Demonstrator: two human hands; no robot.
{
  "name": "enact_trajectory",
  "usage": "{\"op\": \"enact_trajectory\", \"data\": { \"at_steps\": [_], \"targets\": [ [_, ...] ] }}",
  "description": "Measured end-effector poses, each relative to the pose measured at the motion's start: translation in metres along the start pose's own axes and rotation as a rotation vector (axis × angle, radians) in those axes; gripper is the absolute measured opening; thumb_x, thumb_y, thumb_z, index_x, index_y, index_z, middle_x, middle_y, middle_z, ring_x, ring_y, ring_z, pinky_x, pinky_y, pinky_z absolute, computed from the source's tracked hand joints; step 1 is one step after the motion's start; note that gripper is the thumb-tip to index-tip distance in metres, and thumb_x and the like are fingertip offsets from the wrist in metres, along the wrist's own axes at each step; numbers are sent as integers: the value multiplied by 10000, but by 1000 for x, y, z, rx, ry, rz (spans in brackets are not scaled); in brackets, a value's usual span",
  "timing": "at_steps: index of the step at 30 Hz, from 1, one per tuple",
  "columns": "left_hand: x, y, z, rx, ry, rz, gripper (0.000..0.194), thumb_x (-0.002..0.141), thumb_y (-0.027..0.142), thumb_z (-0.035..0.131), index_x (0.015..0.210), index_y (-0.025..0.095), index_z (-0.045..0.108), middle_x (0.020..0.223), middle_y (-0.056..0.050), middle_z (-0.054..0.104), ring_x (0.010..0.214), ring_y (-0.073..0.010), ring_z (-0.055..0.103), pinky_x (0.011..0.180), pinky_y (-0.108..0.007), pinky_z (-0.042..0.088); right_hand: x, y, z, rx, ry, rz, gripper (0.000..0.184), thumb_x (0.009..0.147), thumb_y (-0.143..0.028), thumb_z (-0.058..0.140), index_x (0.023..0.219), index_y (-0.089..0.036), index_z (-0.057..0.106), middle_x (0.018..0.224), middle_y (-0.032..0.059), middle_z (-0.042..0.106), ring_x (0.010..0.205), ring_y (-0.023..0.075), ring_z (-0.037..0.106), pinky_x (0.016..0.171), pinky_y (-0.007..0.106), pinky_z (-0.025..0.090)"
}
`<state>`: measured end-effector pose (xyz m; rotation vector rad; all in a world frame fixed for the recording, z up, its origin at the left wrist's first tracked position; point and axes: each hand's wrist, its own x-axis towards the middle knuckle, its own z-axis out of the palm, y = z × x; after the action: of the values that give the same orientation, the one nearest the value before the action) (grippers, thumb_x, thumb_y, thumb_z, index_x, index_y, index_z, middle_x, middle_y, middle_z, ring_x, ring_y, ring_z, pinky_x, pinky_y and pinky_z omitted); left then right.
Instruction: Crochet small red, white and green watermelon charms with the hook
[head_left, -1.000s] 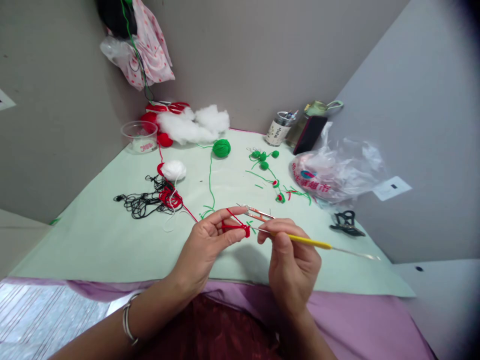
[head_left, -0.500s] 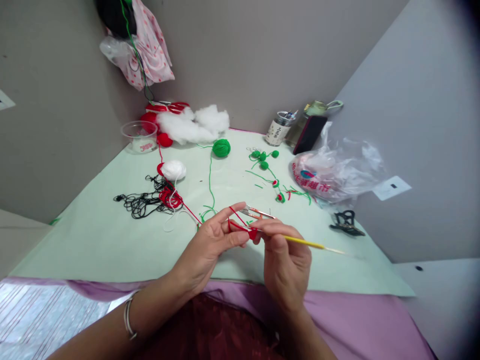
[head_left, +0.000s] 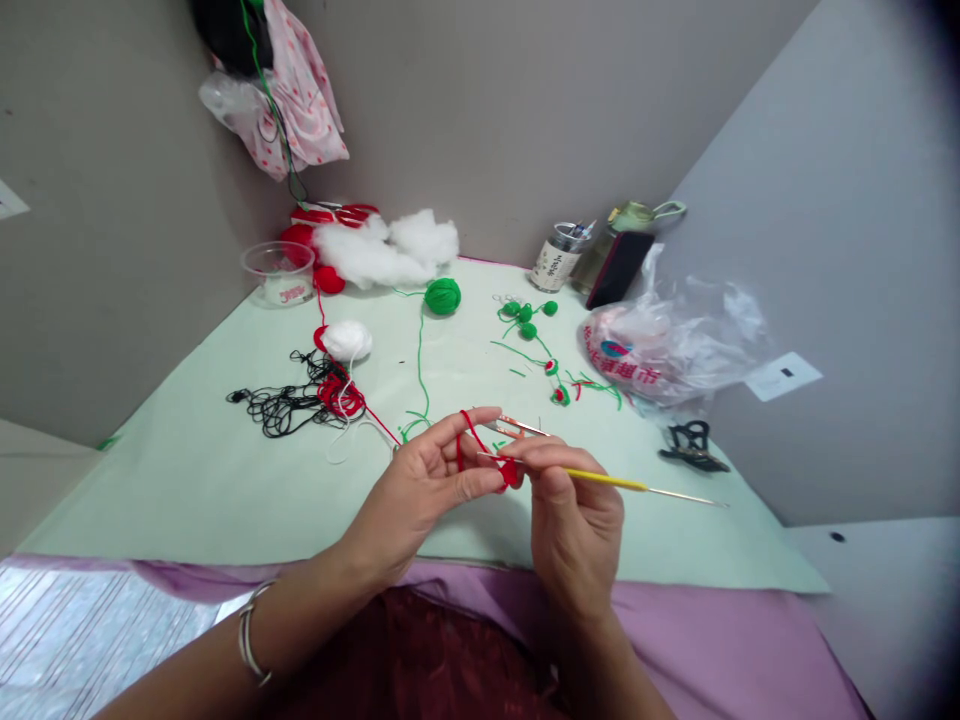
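- clear tub (head_left: 291, 292) stood at ten o'clock from the view's centre
- phone (head_left: 621, 270) leaned at two
- plastic bag (head_left: 686, 345) sat at three
- black hair clip (head_left: 694, 450) lay at four

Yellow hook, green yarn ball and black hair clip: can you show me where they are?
Yellow hook (head_left: 606, 480): head view, middle of its handle.
Green yarn ball (head_left: 443, 297): head view, middle of its wound side.
Black hair clip (head_left: 694, 457): head view, middle of its body.

Forearms (head_left: 319, 598) angled inward, left grip (head_left: 420, 490) pinched with index finger (head_left: 480, 417) outstretched, right grip (head_left: 576, 510) curled just beside.
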<state>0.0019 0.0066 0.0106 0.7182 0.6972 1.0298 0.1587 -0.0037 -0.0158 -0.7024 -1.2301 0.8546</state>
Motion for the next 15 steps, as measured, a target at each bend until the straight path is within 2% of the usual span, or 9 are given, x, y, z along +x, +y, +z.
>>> {"op": "enact_trajectory", "data": {
  "at_steps": [3, 9, 12, 15],
  "targets": [
    [0, -1, -1, 10, -26, 6, 502, 793, 224, 921, 1270, 269, 771, 834, 29, 749, 811, -124, 697, 861, -266, 513, 1, -2, 1, 42, 8, 50, 142, 1037, -293, 669, 994, -284, 803, 921, 10, 788, 914, 164, 708, 771, 280, 562],
    [-4, 1, -5, 71, -69, 48, 433, 859, 229, 865, 1279, 283, 773, 830, 35, 717, 780, -102, 664, 807, -240, 503, 6, -9, -2, 145, -41, 132, 204, 1061, -342, 623, 960, -243, 770, 874, 4, 761, 696, 111, 659, 663, 237, 564],
    [-5, 0, -7, 118, -38, 76, 416, 886, 254, 843, 1294, 279, 764, 822, 42, 683, 725, -83, 593, 729, -221, 470, 3, -12, -6, -2, -75, 53, 211, 1090, -281, 559, 1005, -242, 748, 894, 7, 761, 733, 123, 684, 694, 261, 578],
    [-4, -1, -9, 149, 0, 90, 457, 892, 266, 835, 1338, 267, 734, 816, 41, 670, 708, -85, 546, 666, -217, 433, -3, -15, -9, -243, -123, -120, 210, 1087, -184, 528, 1103, -240, 729, 946, 23, 768, 827, 149, 711, 772, 306, 595]
  ]
}}
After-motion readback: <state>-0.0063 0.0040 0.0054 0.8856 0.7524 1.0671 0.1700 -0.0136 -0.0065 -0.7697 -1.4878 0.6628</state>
